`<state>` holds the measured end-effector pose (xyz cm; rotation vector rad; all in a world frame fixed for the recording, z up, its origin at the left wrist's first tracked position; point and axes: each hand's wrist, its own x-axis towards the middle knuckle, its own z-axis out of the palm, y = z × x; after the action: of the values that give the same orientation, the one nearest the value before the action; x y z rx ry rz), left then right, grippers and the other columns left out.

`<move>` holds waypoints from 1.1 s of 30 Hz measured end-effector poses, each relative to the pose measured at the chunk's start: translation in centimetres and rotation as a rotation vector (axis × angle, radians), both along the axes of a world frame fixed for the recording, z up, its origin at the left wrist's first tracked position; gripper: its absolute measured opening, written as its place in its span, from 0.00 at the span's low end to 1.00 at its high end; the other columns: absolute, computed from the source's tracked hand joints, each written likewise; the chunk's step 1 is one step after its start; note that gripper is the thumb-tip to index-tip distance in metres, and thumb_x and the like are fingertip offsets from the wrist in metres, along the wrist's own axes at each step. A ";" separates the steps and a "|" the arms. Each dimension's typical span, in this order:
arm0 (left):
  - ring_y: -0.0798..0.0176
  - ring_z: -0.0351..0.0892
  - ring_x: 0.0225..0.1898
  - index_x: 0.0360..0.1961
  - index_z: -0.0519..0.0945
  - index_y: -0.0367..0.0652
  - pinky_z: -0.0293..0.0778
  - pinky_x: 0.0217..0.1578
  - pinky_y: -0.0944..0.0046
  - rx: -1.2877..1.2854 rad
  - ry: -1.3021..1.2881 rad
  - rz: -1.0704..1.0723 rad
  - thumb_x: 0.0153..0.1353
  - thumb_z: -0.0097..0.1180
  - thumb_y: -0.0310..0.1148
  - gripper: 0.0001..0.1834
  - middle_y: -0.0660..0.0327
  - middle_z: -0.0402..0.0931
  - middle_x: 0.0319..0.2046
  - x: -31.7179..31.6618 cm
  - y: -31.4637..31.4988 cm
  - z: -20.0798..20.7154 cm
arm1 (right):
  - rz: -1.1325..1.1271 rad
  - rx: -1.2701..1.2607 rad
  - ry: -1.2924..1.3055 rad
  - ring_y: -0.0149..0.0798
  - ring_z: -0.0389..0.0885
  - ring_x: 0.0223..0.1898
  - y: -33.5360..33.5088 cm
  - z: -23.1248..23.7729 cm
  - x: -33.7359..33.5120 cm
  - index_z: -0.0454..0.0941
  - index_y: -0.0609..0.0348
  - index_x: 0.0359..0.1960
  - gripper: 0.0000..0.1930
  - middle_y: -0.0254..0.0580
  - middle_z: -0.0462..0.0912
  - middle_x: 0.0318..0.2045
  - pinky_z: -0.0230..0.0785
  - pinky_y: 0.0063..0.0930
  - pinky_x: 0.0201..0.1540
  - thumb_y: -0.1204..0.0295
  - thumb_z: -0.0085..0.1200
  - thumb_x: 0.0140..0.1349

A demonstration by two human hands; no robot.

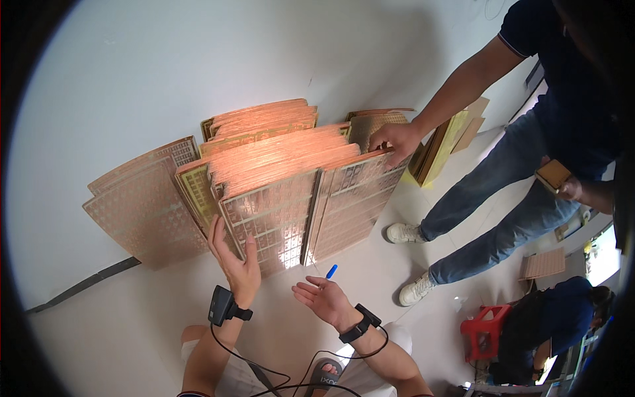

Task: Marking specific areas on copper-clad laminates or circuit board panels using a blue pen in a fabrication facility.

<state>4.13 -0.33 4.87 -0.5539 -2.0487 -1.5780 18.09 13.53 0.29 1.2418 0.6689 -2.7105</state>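
Observation:
A thick stack of copper-coloured, etched sheets like circuit board panels (271,215) stands on edge on the floor, leaning toward the wall. My left hand (238,261) is beside its lower left corner, fingers spread and thumb apart; whether the fingertips touch the sheets I cannot tell. In front of the stack, my right hand (327,303) is turned up with its fingers stretched out. A blue pen-like thing (331,271) shows just beyond its thumb; I cannot tell if it lies on the floor or against the hand. Both wrists wear black strapped devices with cables.
Another person's hand (397,140) grips the top edge of the right-hand sheets (354,198); their other hand holds a small brown block (553,175). More sheets (149,205) lean at the left. Yellowish boards (436,149) stand at the right. Farther right, someone sits by a red stool (485,329).

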 end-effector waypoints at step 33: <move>0.46 0.54 0.65 0.67 0.44 0.30 0.52 0.63 0.57 0.037 -0.149 -0.134 0.58 0.51 0.27 0.40 0.38 0.51 0.64 -0.5 1.2 -0.6 | 0.054 0.057 0.035 0.51 0.67 0.57 -1.5 2.1 -1.1 0.50 0.67 0.63 0.24 0.60 0.58 0.60 0.63 0.38 0.61 0.70 0.37 0.67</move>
<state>3.67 0.90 4.27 -0.5861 -2.1251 -1.7792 17.00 12.06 2.38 1.1724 0.7777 -2.6932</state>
